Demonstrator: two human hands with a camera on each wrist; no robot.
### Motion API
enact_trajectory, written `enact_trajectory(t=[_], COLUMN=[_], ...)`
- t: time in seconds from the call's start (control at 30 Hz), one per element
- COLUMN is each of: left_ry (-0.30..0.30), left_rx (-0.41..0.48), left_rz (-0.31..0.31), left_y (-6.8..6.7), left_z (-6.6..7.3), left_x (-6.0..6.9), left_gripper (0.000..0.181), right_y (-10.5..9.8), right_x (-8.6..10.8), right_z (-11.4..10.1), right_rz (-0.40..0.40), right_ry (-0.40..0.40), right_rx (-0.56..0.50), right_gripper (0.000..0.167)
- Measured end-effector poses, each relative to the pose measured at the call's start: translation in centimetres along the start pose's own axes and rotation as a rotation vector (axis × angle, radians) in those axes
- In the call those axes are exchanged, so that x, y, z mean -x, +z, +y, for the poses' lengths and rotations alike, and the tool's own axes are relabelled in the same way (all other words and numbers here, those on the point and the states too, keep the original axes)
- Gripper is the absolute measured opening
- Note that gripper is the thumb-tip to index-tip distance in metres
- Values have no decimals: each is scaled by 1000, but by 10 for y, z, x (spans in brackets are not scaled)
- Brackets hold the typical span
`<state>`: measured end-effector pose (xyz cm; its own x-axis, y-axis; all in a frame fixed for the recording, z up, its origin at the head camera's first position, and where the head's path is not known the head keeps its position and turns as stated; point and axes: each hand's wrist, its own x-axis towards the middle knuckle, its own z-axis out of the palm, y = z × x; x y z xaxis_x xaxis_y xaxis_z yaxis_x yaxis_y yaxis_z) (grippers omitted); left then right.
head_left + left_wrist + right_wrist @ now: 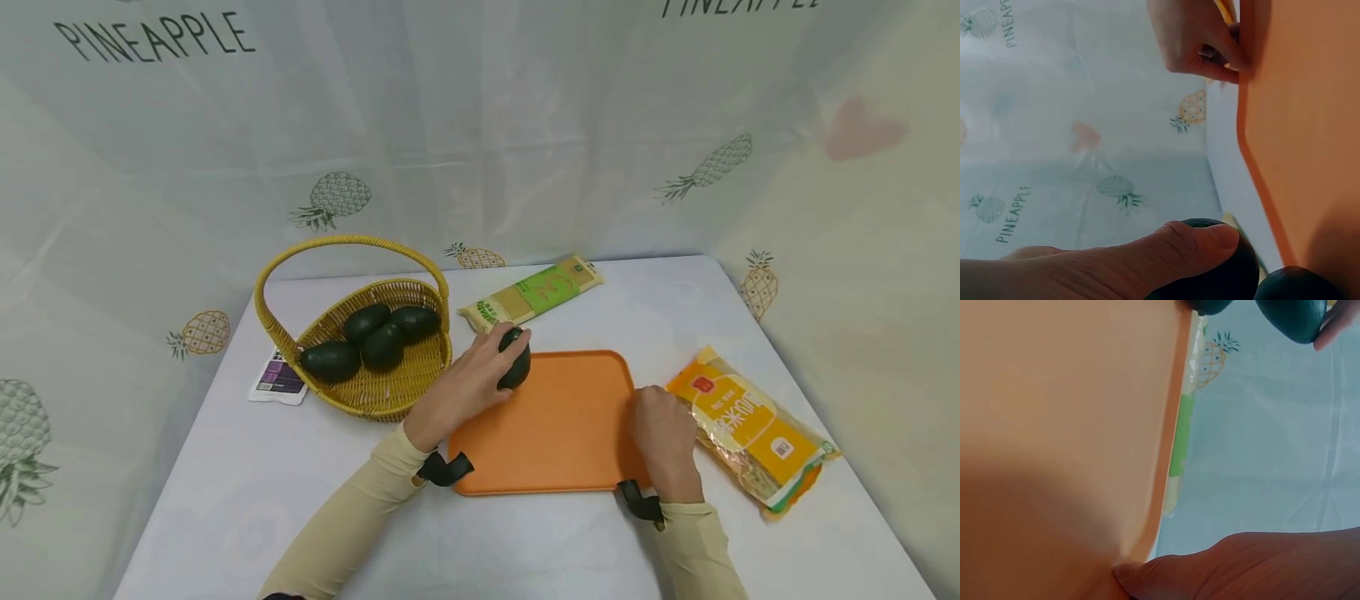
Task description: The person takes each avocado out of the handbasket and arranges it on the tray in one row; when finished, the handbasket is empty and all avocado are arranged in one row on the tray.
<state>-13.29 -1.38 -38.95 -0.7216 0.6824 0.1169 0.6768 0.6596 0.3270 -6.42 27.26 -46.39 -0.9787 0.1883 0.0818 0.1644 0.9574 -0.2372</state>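
Observation:
My left hand (468,379) grips a dark green avocado (1210,272) above the far left corner of an orange tray (555,425). In the left wrist view the thumb lies across its side. Close by that avocado, both wrist views show part of a second avocado (1210,305) at the tray's edge; the left hand mostly hides it from above. My right hand (663,437) pinches the tray's right rim, thumb on the inner side. Left of the tray, a yellow wicker basket (408,400) with a tall handle holds several avocados (382,346).
A noodle packet with a green label (547,287) lies behind the tray. On the right is a yellow-orange food packet (753,429). A white and purple packet (277,385) sits partly under the basket. A pineapple-print curtain (480,150) hangs behind the white table (525,550).

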Motion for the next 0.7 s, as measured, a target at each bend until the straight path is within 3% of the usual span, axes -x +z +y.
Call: enact_trajectory(t=[0.7], left_ry=[4], left_rx=[13], left_rz=[5], left_y=[7], left_z=[-1], left_x=[-5], left_gripper=[81], right_y=[0], right_x=[-1], right_z=[-1], right_rz=[-20], right_ry=[24], right_rx=[1], right_gripper=[12])
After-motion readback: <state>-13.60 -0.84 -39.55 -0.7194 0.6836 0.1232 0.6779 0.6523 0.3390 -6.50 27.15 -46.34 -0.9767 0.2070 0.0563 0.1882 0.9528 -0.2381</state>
